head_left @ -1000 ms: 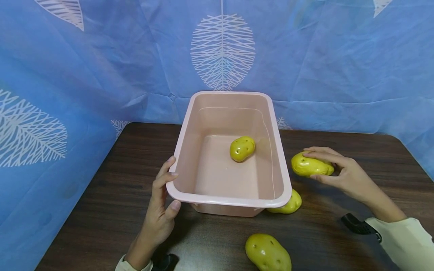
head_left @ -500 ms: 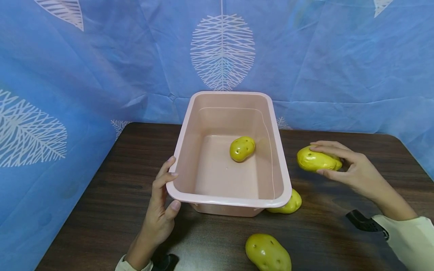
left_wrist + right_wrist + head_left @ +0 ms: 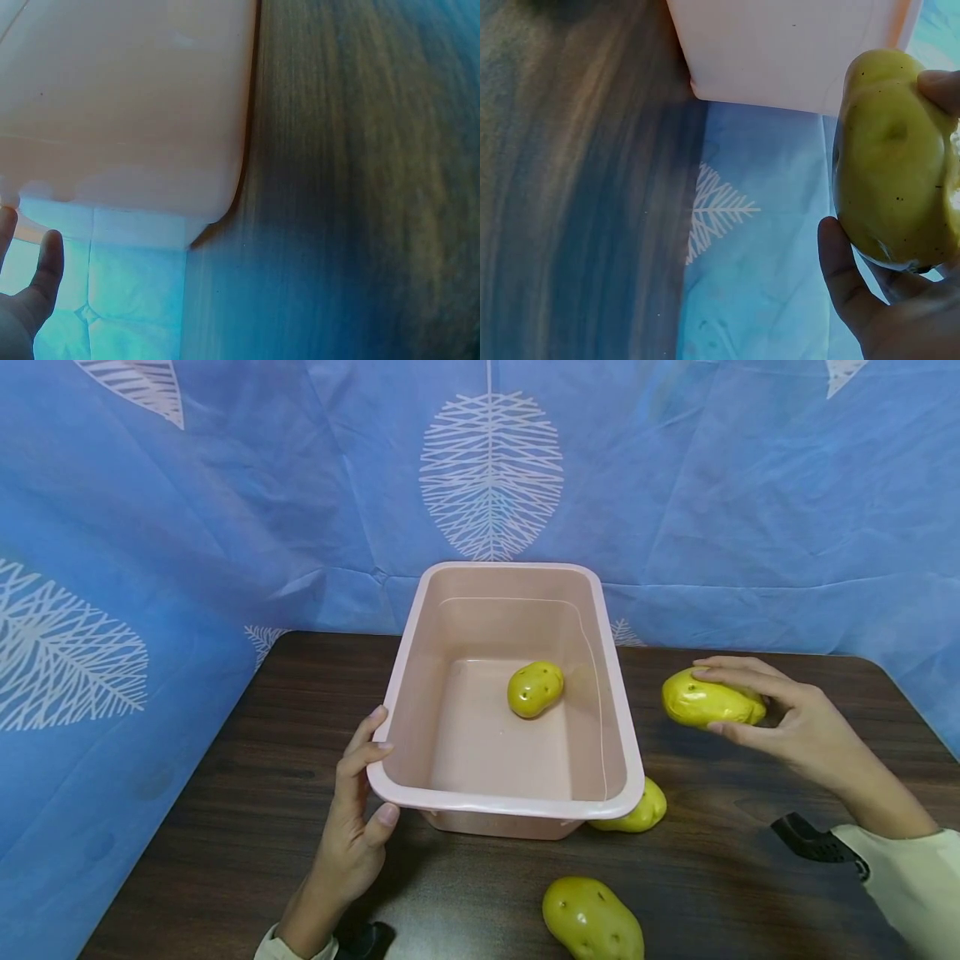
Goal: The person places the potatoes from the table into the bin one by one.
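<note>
My left hand (image 3: pixel 348 831) grips the near left corner of a pale pink plastic basin (image 3: pixel 506 803), fingers on the side rim and thumb at the front rim. To the right of the basin, my right hand (image 3: pixel 795 727) holds a glossy yellow potato (image 3: pixel 705 700) above the table, thumb on one side and fingers on the other. The right wrist view shows this lumpy potato (image 3: pixel 892 165) close up. Another potato (image 3: pixel 536 688) lies on the basin floor, right of its middle. In the left wrist view, fingers (image 3: pixel 49 262) show beside the basin wall (image 3: pixel 135 97).
A potato (image 3: pixel 649 810) lies at the basin's near right corner, partly hidden under its rim. One more potato (image 3: pixel 592 917) sits closer on the dark wooden table (image 3: pixel 750 893), cut by the frame edge. A blue cloth (image 3: pixel 712 510) with white leaf prints hangs behind.
My right hand has carried its potato to the right and away from me, off from the basin. The left hand, the basin and the other potatoes stay in place.
</note>
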### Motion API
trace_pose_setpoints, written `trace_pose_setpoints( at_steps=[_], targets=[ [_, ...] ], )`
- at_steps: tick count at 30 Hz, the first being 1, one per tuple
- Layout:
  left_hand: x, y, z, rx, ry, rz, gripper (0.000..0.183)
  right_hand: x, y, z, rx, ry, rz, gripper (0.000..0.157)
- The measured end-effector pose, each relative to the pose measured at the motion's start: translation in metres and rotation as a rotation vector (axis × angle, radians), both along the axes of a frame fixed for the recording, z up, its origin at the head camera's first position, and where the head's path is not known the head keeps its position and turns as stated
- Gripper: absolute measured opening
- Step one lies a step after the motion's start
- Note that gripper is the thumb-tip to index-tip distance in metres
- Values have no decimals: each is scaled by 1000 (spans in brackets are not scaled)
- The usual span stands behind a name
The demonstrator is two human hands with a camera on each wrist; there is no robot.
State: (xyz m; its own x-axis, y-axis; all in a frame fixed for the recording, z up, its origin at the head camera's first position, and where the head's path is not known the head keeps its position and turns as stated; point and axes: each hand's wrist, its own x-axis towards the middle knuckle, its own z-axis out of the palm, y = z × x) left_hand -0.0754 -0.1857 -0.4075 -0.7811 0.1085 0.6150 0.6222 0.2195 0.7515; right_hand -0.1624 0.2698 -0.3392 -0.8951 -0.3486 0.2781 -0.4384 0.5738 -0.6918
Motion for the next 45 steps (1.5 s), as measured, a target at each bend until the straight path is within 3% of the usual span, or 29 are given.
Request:
trace_pose_setpoints(
  at_steps=[13, 25, 34, 45],
  targets=[
    [0, -1, -1, 14, 2, -16, 48, 0, -2, 6, -14, 27, 23, 61],
    [2, -1, -1, 21, -25, -19, 48, 0, -4, 12, 7, 45, -21, 62],
    [1, -1, -1, 50, -11, -53, 47, 0, -6, 18, -17, 81, 26, 63],
    [2, -3, 2, 50, -25, -33, 47, 2, -13, 32, -11, 88, 19, 63]
  ],
)
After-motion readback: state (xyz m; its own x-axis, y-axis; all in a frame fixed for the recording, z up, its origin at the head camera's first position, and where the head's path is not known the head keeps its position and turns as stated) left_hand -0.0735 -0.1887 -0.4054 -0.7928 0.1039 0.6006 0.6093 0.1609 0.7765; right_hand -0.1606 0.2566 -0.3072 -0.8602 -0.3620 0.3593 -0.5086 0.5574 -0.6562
